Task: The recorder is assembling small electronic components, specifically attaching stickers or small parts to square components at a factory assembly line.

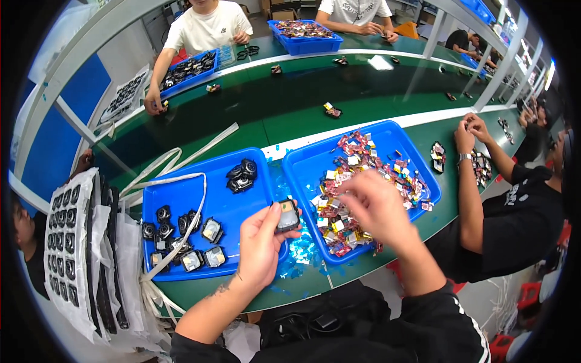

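Note:
My left hand (pixel 257 247) grips a small black device housing (pixel 287 216) between thumb and fingers, with its pale inner face turned up. It is held above the gap between two blue trays. My right hand (pixel 382 210) hovers over the right blue tray (pixel 292 175), slightly blurred, its thumb and bent fingers apart and nothing visible between them. Under it lies a heap of small red, yellow and white electronic parts (pixel 357 158). In the left blue tray (pixel 209 164) are several black housings (pixel 213 256), some showing round rings and others pale faces.
A white strap (pixel 203 187) loops across the left tray. Stacked sheets of black housings (pixel 65 233) stand at the left. Scraps of blue film (pixel 298 248) litter the green table between the trays. Co-workers sit opposite and at the right, one co-worker's hands (pixel 469 130) near small parts.

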`<state>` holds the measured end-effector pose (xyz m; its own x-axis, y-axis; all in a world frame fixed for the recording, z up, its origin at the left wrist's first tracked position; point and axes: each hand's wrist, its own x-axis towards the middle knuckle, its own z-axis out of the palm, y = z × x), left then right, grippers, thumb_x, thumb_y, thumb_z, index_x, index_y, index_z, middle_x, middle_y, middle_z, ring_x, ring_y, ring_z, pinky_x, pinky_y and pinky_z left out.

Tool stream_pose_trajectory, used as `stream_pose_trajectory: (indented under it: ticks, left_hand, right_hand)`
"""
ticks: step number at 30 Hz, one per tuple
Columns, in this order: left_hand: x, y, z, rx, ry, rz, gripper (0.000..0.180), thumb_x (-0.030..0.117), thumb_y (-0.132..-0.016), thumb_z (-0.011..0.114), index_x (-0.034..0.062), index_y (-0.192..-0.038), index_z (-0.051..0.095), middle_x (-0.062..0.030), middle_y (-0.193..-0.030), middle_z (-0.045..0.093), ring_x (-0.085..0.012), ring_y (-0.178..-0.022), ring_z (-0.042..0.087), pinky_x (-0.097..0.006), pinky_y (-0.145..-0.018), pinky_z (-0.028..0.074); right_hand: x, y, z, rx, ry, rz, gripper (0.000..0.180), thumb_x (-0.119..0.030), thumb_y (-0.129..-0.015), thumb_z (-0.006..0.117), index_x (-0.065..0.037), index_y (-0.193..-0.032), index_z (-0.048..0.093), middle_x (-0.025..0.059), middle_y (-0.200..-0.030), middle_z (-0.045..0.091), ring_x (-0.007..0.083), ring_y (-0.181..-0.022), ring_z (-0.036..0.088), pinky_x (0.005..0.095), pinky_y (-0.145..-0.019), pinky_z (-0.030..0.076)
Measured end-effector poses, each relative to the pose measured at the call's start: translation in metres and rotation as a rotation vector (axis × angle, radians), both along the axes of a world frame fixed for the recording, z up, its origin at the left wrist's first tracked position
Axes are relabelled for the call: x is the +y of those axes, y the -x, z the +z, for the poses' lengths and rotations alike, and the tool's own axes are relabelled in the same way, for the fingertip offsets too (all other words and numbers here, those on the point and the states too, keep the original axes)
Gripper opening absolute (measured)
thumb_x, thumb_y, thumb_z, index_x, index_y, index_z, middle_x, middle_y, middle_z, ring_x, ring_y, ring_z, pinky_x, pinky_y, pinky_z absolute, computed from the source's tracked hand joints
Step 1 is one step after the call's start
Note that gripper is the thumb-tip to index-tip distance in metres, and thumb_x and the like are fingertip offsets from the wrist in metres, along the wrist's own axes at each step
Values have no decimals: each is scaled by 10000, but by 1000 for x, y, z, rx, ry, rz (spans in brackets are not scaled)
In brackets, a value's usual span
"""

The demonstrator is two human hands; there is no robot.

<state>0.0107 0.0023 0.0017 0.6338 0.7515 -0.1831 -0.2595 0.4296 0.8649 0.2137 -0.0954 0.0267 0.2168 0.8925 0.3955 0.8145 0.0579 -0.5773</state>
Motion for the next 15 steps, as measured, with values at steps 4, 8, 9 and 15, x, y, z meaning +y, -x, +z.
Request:
stream_pose_trajectory:
  ticks: [4,8,9,15]
  left_hand:
    - [10,2,-5,29,30,-80,273,176,-989,536,-45,-1130,615,-116,-1032,676,-175,-873,664,-292,-755,561]
    - [12,6,-4,-9,89,-89,251,104,-952,572,-42,-1157,568,-174,-1064,665,-234,-906,687,-301,-822,574]
    - [13,6,-6,-9,94,-71,251,104,-952,572,-42,-1157,568,-174,-1064,665,-234,-906,687,-301,-822,574]
    - [13,9,-5,-68,10,-68,468,41,-946,542,42,-1381,370,-189,-1103,629,-249,-886,679,-319,-768,577]
  right_hand:
    - [20,-40,10,-135,273,303,153,-66,-760,733,-40,-894,665,106,-969,601,289,-948,592,380,-826,489]
    - [24,-47,13,-131,278,353,129,-24,-767,722,-26,-867,640,99,-972,606,244,-931,610,344,-805,501]
    - [21,-47,13,-132,282,371,129,-24,-767,722,-26,-867,640,99,-972,606,244,-931,610,344,-805,501]
    - [10,-45,12,784,244,104,94,-12,-852,671,11,-896,591,28,-892,623,92,-826,604,231,-723,502]
